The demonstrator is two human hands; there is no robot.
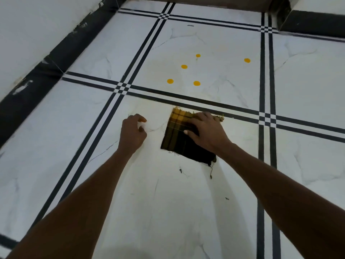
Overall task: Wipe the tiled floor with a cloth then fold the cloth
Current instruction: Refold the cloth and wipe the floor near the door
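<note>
A small dark cloth [177,139] with yellow checks lies folded into a rough square on the white tiled floor [168,202]. My right hand [207,131] rests flat on its upper right part, fingers spread and pressing down. My left hand [133,131] hovers just left of the cloth, apart from it, fingers loosely curled and holding nothing. Frayed threads stick out at the cloth's far edge and lower corner.
Several yellow dots [196,83] mark the tile beyond the cloth. Black double stripes [186,99] cross the floor in a grid. A dark skirting [56,58] and a white wall run along the left; a dark step [308,21] stands at the far right. Loose threads [211,173] lie near the cloth.
</note>
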